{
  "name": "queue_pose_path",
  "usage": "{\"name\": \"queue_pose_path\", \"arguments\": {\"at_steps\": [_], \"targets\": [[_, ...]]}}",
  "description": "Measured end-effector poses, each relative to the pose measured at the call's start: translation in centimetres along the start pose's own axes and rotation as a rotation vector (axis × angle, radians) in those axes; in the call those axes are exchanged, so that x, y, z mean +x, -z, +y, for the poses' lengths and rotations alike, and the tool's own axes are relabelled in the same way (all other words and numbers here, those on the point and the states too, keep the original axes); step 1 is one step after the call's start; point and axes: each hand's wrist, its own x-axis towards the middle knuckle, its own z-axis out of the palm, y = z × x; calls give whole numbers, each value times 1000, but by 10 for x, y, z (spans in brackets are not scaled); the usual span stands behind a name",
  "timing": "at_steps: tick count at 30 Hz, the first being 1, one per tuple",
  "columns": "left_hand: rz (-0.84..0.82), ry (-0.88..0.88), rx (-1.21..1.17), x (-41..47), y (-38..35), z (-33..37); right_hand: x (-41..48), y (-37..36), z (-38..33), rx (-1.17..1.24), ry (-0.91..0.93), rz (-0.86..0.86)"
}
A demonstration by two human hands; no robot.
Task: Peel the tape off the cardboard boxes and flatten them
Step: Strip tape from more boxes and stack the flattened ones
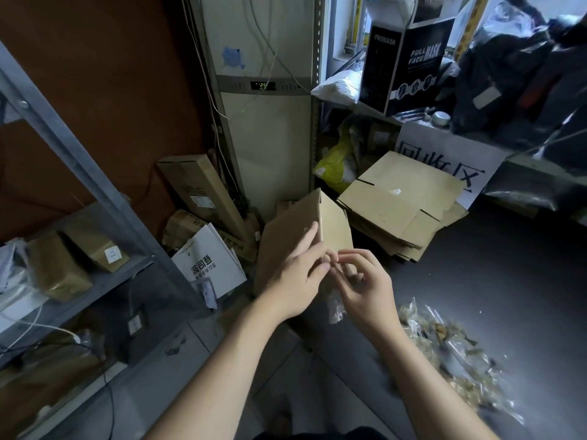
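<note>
A brown cardboard box (286, 230) is held up in the middle of the view, one corner pointing up. My left hand (297, 274) holds it, fingers laid over its near face and thumb by the lower edge. My right hand (362, 287) sits just right of it, fingertips pinching a strip of clear tape (335, 308) that hangs down below the hands. Where the strip still sticks to the box is hidden by my fingers.
A stack of flattened boxes (400, 204) lies on the dark floor behind. A heap of peeled tape (451, 347) lies at the right. Metal shelving (79, 173) stands left, a white paper bag (209, 262) and a tall air conditioner (266, 128) behind.
</note>
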Motion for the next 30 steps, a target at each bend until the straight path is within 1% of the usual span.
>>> {"name": "queue_pose_path", "arguments": {"at_steps": [2,3,5,8,10,11,13,15,26,30], "targets": [[-71,-21,-3,-2,7,-3,1,5,5,40,-59,20],[-76,-22,-2,-2,8,-4,2,8,7,50,-94,18],[-27,-7,30,0,4,-9,1,13,14,38,-155,-47],[31,20,128,9,-15,-20,-7,21,29,-52,-177,-147],[34,20,152,12,-28,-27,-13,25,39,-92,-203,-138],[36,22,148,14,-33,-31,-15,27,43,-81,-248,-123],[38,24,137,14,-41,-37,-20,27,47,-2,-363,-95],[46,21,125,12,-48,-46,-24,27,50,31,-416,-84],[94,5,45,11,-54,-57,-35,18,48,82,-443,-83],[103,6,43,12,-56,-59,-35,11,50,16,-446,13]]}}
